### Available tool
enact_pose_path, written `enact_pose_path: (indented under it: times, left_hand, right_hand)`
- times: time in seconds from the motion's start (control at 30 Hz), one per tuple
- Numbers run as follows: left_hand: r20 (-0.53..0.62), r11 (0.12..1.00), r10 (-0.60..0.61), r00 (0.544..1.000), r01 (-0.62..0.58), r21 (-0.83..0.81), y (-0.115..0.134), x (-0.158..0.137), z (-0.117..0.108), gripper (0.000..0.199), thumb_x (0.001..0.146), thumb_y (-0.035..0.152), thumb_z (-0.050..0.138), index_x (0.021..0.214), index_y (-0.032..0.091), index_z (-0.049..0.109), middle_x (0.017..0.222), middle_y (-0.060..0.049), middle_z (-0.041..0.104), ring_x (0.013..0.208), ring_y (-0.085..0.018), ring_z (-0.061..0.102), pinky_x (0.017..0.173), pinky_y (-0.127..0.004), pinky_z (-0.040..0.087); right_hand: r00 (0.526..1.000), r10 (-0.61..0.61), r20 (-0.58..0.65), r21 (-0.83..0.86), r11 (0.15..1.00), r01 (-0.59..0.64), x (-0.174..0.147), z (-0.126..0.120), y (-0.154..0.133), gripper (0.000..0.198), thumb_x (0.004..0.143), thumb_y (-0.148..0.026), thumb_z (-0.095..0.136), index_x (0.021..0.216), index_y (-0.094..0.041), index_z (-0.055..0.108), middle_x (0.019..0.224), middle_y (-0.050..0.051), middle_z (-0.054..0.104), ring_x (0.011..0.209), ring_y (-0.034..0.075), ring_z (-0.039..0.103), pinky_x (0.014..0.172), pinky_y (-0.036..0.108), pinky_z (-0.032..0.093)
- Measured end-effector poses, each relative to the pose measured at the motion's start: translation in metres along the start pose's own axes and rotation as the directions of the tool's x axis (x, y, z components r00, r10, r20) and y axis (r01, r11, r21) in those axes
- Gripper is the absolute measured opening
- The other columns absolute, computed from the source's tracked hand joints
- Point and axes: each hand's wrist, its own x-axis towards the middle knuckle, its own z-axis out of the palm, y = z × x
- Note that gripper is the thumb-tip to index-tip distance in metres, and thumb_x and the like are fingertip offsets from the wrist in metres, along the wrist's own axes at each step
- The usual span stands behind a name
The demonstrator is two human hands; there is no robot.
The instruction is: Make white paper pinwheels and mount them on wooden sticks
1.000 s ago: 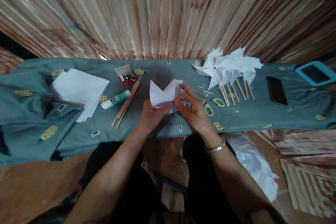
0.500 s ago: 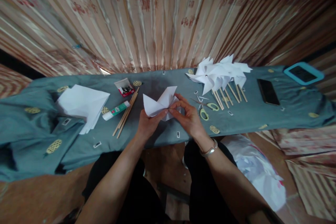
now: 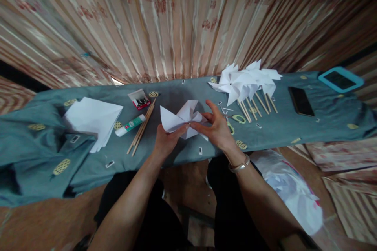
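Observation:
A white paper pinwheel (image 3: 185, 114) is held over the front middle of the table, its blades folded in and a small shiny pin head (image 3: 190, 124) at its centre. My left hand (image 3: 169, 138) is closed on its left side, with the thumb beside the pin and the fingers hidden under the paper. From the right, my right hand (image 3: 217, 127) grips the pinwheel between a thumb near the pin and fingers partly behind a blade; its index finger is lifted away. Scissors with green handles (image 3: 238, 119) lie just beyond my right hand, partly covered by it.
At left are stacked white paper sheets (image 3: 94, 115), a glue stick (image 3: 130, 125), wooden sticks (image 3: 143, 129) and an open red box of pins (image 3: 140, 102). Finished pinwheels on sticks (image 3: 247, 80), a phone (image 3: 301, 101) and a blue-framed device (image 3: 341, 79) lie right. A plastic bag (image 3: 291, 192) sits on the floor.
My right hand has shifted slightly right and its index finger has lifted off the centre, exposing the pin head. The pinwheel's right blades show more. My left hand keeps its grip.

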Motion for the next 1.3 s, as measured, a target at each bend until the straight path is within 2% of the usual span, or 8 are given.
enact_pose_path:
  times: [0.1,0.2,0.3,0.43,0.6,0.77,1.1,1.3]
  left_hand:
    - [0.011,1.000,0.000,1.000,-0.001,0.012,-0.002,0.000,0.000,0.030,0.052,0.029,0.088,0.078,0.016,0.078,0.080,-0.006,0.079,0.073,-0.022,0.073,0.070,-0.032,0.060]
    - [0.005,1.000,-0.010,1.000,0.010,0.021,-0.003,0.000,0.001,0.034,0.050,0.031,0.089,0.078,0.016,0.078,0.081,-0.007,0.079,0.075,-0.023,0.073,0.072,-0.033,0.060]
    - [0.010,0.999,-0.018,1.000,0.018,0.026,-0.003,0.000,0.002,0.034,0.050,0.033,0.089,0.078,0.015,0.078,0.081,-0.007,0.079,0.075,-0.023,0.073,0.071,-0.032,0.059]
    - [0.019,1.000,-0.019,1.000,0.018,0.018,-0.004,-0.001,0.003,0.033,0.052,0.032,0.088,0.079,0.015,0.078,0.082,-0.007,0.079,0.074,-0.022,0.073,0.071,-0.031,0.059]
    - [0.024,1.000,-0.012,1.000,0.011,0.024,-0.007,-0.001,0.002,0.033,0.053,0.032,0.087,0.080,0.015,0.079,0.082,-0.007,0.079,0.075,-0.023,0.073,0.070,-0.032,0.060]
    - [-0.011,1.000,0.007,1.000,-0.006,0.015,-0.009,0.001,0.003,0.033,0.052,0.032,0.087,0.080,0.016,0.079,0.082,-0.006,0.079,0.076,-0.023,0.074,0.072,-0.033,0.060]
    - [-0.057,0.998,0.048,0.997,-0.045,0.053,-0.013,0.005,-0.002,0.034,0.057,0.034,0.085,0.083,0.014,0.079,0.085,-0.009,0.079,0.078,-0.025,0.074,0.073,-0.036,0.060]
    - [-0.087,0.996,0.047,0.995,-0.040,0.077,-0.011,0.006,-0.002,0.029,0.058,0.032,0.084,0.082,0.016,0.078,0.087,-0.007,0.080,0.085,-0.027,0.074,0.079,-0.039,0.060]
  right_hand:
    - [0.998,0.029,0.054,0.004,1.000,-0.029,0.002,-0.008,-0.004,0.100,0.058,-0.045,0.091,0.145,-0.023,0.046,0.081,0.000,0.075,0.069,0.021,0.069,0.066,0.037,0.060]
    - [0.997,0.021,0.071,0.056,0.998,-0.025,0.003,-0.012,-0.006,0.095,0.057,-0.041,0.092,0.141,-0.026,0.051,0.074,-0.003,0.074,0.065,0.021,0.069,0.061,0.035,0.060]
    - [0.992,0.072,0.104,0.102,0.991,-0.083,0.003,-0.011,-0.007,0.100,0.055,-0.039,0.093,0.143,-0.024,0.048,0.074,-0.003,0.074,0.061,0.020,0.069,0.057,0.033,0.059]
    - [0.976,0.145,0.161,0.228,0.957,-0.180,0.005,-0.008,-0.009,0.106,0.050,-0.034,0.094,0.143,-0.023,0.045,0.074,-0.004,0.075,0.059,0.018,0.069,0.056,0.032,0.060]
    - [0.968,0.176,0.178,0.320,0.920,-0.226,0.005,-0.007,-0.009,0.110,0.046,-0.026,0.095,0.143,-0.022,0.043,0.072,-0.006,0.074,0.057,0.016,0.067,0.058,0.029,0.060]
    - [0.983,0.123,0.138,0.349,0.923,-0.165,0.002,-0.001,-0.005,0.112,0.048,-0.027,0.095,0.146,-0.026,0.040,0.080,-0.004,0.076,0.065,0.018,0.070,0.063,0.031,0.061]
    - [0.999,0.018,-0.044,0.169,0.986,-0.010,-0.003,0.016,0.001,0.100,0.064,-0.037,0.086,0.149,-0.022,0.036,0.081,0.000,0.073,0.069,0.022,0.071,0.061,0.035,0.060]
    - [0.996,-0.040,-0.084,0.095,0.994,0.048,-0.005,0.023,0.002,0.091,0.069,-0.037,0.082,0.148,-0.021,0.038,0.081,0.001,0.072,0.066,0.021,0.069,0.058,0.034,0.059]
